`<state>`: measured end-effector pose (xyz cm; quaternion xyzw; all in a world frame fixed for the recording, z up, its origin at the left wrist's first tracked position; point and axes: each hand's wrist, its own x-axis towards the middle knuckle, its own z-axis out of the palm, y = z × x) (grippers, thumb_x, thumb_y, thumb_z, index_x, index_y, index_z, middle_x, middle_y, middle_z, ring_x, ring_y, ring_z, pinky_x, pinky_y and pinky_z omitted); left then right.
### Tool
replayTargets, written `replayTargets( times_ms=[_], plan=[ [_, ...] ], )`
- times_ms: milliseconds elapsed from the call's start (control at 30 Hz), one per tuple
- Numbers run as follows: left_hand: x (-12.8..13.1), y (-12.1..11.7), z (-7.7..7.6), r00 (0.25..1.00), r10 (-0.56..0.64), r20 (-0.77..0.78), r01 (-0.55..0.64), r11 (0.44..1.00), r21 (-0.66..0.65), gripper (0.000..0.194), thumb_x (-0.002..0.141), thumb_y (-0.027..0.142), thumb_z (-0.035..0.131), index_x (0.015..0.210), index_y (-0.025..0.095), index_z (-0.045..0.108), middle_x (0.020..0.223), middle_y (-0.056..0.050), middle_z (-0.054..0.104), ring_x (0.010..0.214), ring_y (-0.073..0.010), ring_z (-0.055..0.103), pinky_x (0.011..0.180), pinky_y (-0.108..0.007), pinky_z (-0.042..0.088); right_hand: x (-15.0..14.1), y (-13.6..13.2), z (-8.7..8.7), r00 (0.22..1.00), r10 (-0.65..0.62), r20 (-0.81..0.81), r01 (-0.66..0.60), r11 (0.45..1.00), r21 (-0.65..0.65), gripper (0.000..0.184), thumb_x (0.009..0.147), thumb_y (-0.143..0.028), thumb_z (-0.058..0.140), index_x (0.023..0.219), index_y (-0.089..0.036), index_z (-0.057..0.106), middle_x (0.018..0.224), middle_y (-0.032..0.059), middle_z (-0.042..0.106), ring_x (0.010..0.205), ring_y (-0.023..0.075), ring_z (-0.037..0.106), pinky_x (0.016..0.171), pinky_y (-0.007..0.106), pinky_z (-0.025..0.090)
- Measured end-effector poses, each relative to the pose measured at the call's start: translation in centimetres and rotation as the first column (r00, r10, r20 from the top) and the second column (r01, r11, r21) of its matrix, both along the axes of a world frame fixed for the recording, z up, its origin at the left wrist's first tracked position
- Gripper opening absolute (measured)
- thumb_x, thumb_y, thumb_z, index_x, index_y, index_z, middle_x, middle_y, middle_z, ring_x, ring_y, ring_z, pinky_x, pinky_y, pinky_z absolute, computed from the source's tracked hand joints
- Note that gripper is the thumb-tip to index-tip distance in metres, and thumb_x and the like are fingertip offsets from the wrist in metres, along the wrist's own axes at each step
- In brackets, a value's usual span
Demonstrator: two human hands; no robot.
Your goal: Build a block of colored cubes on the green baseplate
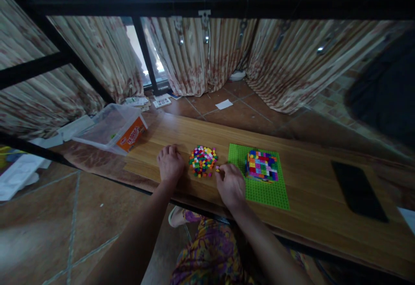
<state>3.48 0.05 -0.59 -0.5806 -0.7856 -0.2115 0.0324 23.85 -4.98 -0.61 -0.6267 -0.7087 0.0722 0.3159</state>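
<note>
A loose pile of small multicoloured toy bricks (203, 160) lies on the wooden tabletop between my two hands. Just left of it, my left hand (170, 163) rests on the wood, its fingers loosely bent and holding nothing that I can see. My right hand (231, 184) is at the pile's right side, thumb and forefinger pinched on a tiny yellowish toy brick (217, 169). Beside this hand lies a green studded baseplate (268, 196). On the baseplate stands a block built of many coloured bricks (262, 165), with a patchwork top.
A clear plastic bin (103, 125) with an orange label sits at the table's left end. A dark flat rectangular object (359, 191) lies on the wooden table (311, 181) to the right. A black metal bar (227, 6) crosses above, before striped curtains (207, 60).
</note>
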Motion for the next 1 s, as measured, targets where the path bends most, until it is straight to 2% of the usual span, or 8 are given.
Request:
replayTargets(
  times_ms=[133,467,667,833,1000],
  plan=[
    [0.0,-0.1,0.0,1.000,0.000,-0.004,0.000,1.000,0.003,0.030,0.087,0.023,0.041,0.108,0.017,0.062,0.111,-0.012,0.060,0.105,-0.0271,0.051,0.092,-0.041,0.037,-0.2,0.1,-0.1,1.000,-0.004,0.029,0.005,1.000,-0.005,0.010,0.087,-0.021,0.053,0.082,-0.021,0.062,0.083,0.0066,0.063,0.082,0.0233,0.055,0.075,0.035,0.042],
    [0.0,-0.1,0.0,1.000,-0.002,-0.030,0.003,1.000,0.019,0.029,0.087,0.023,0.041,0.108,0.018,0.062,0.110,-0.011,0.061,0.104,-0.0270,0.052,0.091,-0.040,0.037,0.6,-0.4,0.0,0.995,0.100,-0.022,-0.100,0.995,0.027,0.020,0.091,-0.018,0.046,0.080,-0.022,0.062,0.080,0.0049,0.064,0.079,0.0206,0.057,0.076,0.033,0.044],
    [-0.1,0.0,-0.1,0.999,-0.014,-0.050,0.015,1.000,0.024,0.030,0.088,0.024,0.040,0.108,0.017,0.061,0.109,-0.012,0.061,0.103,-0.0274,0.052,0.090,-0.039,0.038,1.5,-2.2,2.1,0.956,0.110,-0.271,-0.104,0.994,0.037,0.020,0.091,-0.020,0.045,0.087,-0.024,0.065,0.086,0.0041,0.065,0.081,0.0176,0.063,0.074,0.030,0.049],
    [-0.1,0.1,0.2,0.999,-0.004,-0.033,0.004,1.000,0.006,0.030,0.087,0.025,0.040,0.106,0.018,0.062,0.109,-0.012,0.061,0.104,-0.0286,0.052,0.090,-0.040,0.038,5.4,-4.0,3.7,0.913,0.057,-0.405,-0.030,0.997,0.072,0.017,0.089,-0.023,0.051,0.088,-0.024,0.068,0.090,0.0046,0.066,0.084,0.0177,0.064,0.076,0.031,0.052],
    [-0.1,0.1,0.2,1.000,-0.003,-0.022,0.003,1.000,0.017,0.031,0.087,0.026,0.039,0.107,0.018,0.061,0.111,-0.013,0.060,0.106,-0.0294,0.051,0.091,-0.042,0.038,11.5,-4.2,4.0,0.861,-0.170,-0.480,0.211,0.977,0.031,0.016,0.084,-0.033,0.060,0.086,-0.021,0.070,0.090,0.0068,0.068,0.084,0.0200,0.065,0.074,0.034,0.053]
  ],
)
